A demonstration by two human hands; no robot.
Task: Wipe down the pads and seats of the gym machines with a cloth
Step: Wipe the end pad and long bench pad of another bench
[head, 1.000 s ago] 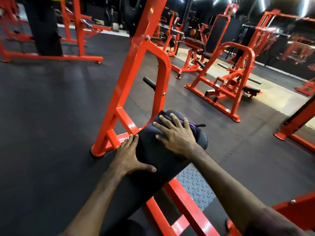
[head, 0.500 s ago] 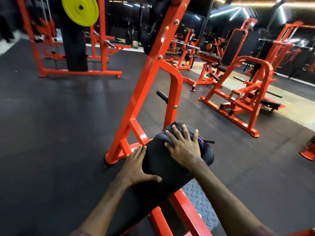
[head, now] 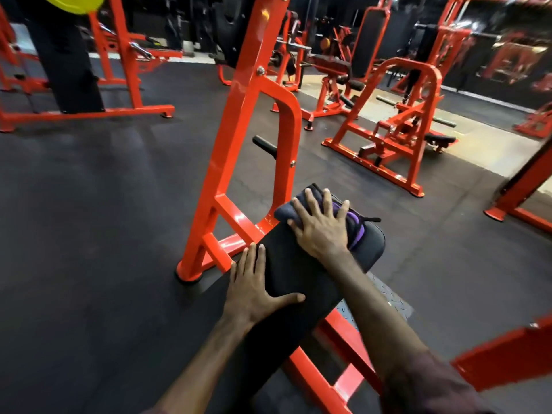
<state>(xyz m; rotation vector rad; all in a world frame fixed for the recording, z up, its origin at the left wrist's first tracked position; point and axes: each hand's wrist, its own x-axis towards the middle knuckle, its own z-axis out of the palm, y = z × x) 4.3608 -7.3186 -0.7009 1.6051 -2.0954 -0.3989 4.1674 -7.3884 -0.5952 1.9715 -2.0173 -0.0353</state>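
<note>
Cloth (head: 352,218) under right hand (head: 321,227) on pad (head: 286,273).

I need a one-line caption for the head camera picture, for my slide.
Right hand presses a dark cloth on the black pad; left hand rests on its edge.

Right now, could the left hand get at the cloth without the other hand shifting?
Probably only its near corner: the right hand lies flat across the cloth, while the left hand rests on the pad close behind.
</note>
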